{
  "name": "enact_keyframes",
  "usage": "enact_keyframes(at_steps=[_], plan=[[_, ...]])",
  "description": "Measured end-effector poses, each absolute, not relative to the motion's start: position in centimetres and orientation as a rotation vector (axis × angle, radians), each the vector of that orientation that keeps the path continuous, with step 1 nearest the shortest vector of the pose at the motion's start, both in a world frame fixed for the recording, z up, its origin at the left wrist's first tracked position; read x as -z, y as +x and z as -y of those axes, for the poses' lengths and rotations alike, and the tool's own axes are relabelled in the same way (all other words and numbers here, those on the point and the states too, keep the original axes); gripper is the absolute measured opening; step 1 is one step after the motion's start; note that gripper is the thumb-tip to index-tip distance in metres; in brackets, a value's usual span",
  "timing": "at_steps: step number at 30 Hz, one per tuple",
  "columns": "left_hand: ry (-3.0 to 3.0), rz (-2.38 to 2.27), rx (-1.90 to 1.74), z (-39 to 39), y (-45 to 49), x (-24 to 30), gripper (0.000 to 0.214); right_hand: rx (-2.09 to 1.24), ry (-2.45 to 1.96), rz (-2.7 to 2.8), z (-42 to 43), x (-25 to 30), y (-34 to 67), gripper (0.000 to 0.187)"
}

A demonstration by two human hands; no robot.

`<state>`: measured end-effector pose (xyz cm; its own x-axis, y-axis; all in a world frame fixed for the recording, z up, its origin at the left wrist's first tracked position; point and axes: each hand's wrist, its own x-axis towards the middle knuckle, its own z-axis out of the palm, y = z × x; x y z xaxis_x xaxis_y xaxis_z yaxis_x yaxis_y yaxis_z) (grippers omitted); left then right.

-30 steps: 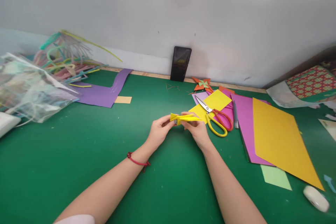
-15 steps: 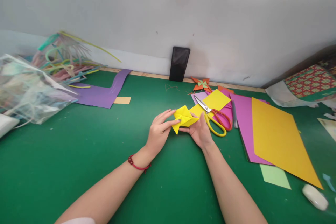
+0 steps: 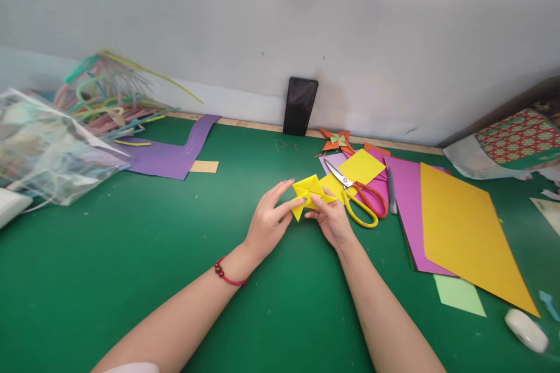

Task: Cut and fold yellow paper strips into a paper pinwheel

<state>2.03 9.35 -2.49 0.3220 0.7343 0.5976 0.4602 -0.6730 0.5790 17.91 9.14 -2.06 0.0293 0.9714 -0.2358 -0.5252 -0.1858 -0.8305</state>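
A folded piece of yellow paper (image 3: 310,187) with pointed flaps is held between my two hands above the green table. My left hand (image 3: 270,217) pinches its left side, index finger lying on the lower left flap. On the other side, my right hand (image 3: 333,220) grips it with the thumb pressed on the front near the middle; some of its fingers are hidden behind the paper. Just right of that hand lie scissors (image 3: 356,189) with one yellow and one red handle, resting on yellow paper squares (image 3: 361,166).
A black phone (image 3: 300,106) leans on the wall. Near it lies an orange and green paper pinwheel (image 3: 338,140). Purple sheets (image 3: 405,204), a golden-yellow sheet (image 3: 475,239) and a white mouse (image 3: 526,330) are at right. Purple paper (image 3: 164,160) and a plastic bag (image 3: 56,151) are at left.
My right thumb has come down onto the front of the folded yellow paper. The paper has shifted slightly to the right. My left hand keeps its pinch.
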Motion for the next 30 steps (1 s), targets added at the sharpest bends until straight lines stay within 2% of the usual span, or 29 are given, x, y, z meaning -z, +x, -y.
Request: enact_keyframes(at_steps=[3, 8, 15, 21, 30], plan=[[2.210, -1.122, -1.281, -9.2, 2.1, 2.3, 0.032, -1.474, -0.994, 0.619, -9.2, 2.0, 17.8, 0.026], [1.770, -1.311, -1.357, -9.5, 2.1, 1.8, 0.007, -1.468, -1.015, 0.683, -9.1, 1.9, 17.4, 0.027], [1.079, -0.999, -1.089, -10.6, 2.4, 1.9, 0.030, -1.520, -0.985, 0.760, -9.0, 1.9, 17.9, 0.029], [1.116, -1.014, -0.994, -10.3, 2.4, 1.2, 0.031, -1.581, -1.002, 0.836, -9.1, 2.2, 17.9, 0.033], [1.271, -0.970, -0.876, -10.5, 2.2, 1.3, 0.021, -1.443, -1.068, 0.755, -9.4, 2.5, 17.4, 0.040]])
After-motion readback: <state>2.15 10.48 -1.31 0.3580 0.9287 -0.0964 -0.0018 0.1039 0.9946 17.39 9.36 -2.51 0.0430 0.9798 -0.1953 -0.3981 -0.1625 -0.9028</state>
